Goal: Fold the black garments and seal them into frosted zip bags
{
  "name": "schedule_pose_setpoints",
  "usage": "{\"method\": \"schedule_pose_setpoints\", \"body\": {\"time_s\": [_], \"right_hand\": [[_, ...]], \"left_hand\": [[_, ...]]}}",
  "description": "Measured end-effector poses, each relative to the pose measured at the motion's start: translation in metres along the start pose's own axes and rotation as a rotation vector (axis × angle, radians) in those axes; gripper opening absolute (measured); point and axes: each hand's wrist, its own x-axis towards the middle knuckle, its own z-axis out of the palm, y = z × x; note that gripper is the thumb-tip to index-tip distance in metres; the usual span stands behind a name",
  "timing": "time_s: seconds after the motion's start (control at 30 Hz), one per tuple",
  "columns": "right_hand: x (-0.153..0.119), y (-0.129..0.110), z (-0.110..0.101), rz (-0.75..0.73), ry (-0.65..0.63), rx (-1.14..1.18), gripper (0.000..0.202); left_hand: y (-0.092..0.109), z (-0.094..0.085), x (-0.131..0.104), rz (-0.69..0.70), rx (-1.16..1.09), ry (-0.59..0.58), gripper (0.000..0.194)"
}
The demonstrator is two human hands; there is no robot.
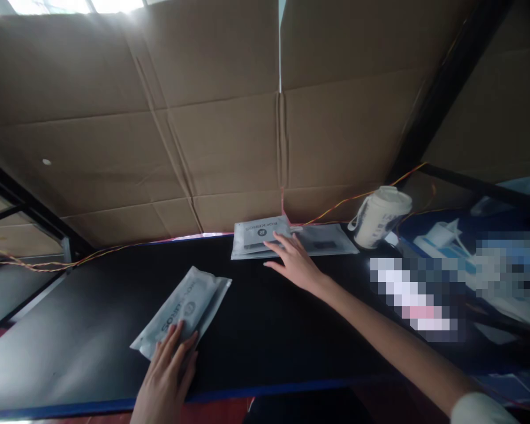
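A frosted zip pouch with dark ROCKBROS lettering [188, 306] lies slanted on the black tabletop at the front left. My left hand [168, 371] rests on its lower end, fingers stretched out over the plastic. Farther back, my right hand [298, 262] reaches across with fingers spread. Its fingertips are at the right edge of a similar printed pouch [258, 232], which seems to lie on top of at least one other. Just right of that, partly behind my right hand, another translucent pouch [329, 240] lies flat with something dark inside.
A white lidded cup with a strap [380, 218] stands at the back right. Beyond it are a tissue pack [444, 238] and plastic bags, partly blurred out. A cardboard wall [225, 147] closes the back, with yellow-red wires [348, 200] along it. The tabletop has a blue front edge [229, 393].
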Motion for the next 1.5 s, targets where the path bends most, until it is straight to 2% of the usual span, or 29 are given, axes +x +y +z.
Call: {"method": "schedule_pose_setpoints", "body": {"time_s": [0.1, 0.2, 0.27, 0.43, 0.5, 0.63, 0.77, 0.87, 0.97, 1.1, 1.17, 1.23, 1.33, 1.5], "right_hand": [[-0.036, -0.012, -0.016, -0.005, -0.077, 0.144, 0.047], [-0.07, -0.019, -0.025, 0.003, -0.184, 0.288, 0.048], [-0.087, -0.02, -0.03, 0.033, -0.21, 0.362, 0.048], [-0.119, -0.012, -0.049, 0.106, -0.192, 0.517, 0.023], [-0.135, -0.008, -0.06, 0.151, -0.184, 0.561, 0.023], [-0.171, -0.006, -0.076, 0.261, -0.158, 0.582, 0.034], [-0.199, -0.009, -0.079, 0.322, -0.02, 0.524, 0.022], [-0.211, -0.011, -0.077, 0.349, 0.115, 0.47, 0.015], [-0.217, -0.018, -0.076, 0.382, 0.2, 0.41, 0.012], [-0.218, -0.036, -0.077, 0.351, 0.281, 0.361, 0.014], [-0.217, -0.045, -0.078, 0.312, 0.293, 0.33, 0.017], [-0.216, -0.051, -0.079, 0.292, 0.288, 0.307, 0.019], [-0.215, -0.054, -0.081, 0.29, 0.265, 0.308, 0.019], [-0.21, -0.052, -0.085, 0.265, 0.24, 0.326, 0.019]], "left_hand": [[0.027, 0.001, -0.005, 0.023, -0.103, 0.004, 0.047], [0.048, 0.001, -0.005, 0.072, -0.244, -0.038, 0.048], [0.059, 0.003, -0.001, 0.07, -0.342, -0.058, 0.048], [0.082, 0.014, 0.02, -0.024, -0.524, -0.218, 0.048], [0.088, 0.015, 0.03, -0.039, -0.576, -0.289, 0.044], [0.1, 0.011, 0.047, -0.02, -0.659, -0.366, 0.037], [0.114, 0.009, 0.062, 0.078, -0.637, -0.413, 0.03], [0.122, 0.011, 0.076, 0.202, -0.504, -0.391, 0.024], [0.14, 0.012, 0.09, 0.344, -0.359, -0.25, 0.022], [0.193, 0.011, 0.098, 0.485, -0.384, -0.077, 0.024], [0.221, 0.013, 0.097, 0.539, -0.494, -0.091, 0.022], [0.24, 0.015, 0.096, 0.564, -0.585, -0.093, 0.018], [0.249, 0.018, 0.097, 0.569, -0.64, -0.098, 0.014], [0.239, 0.016, 0.101, 0.561, -0.668, -0.104, 0.008]]}}
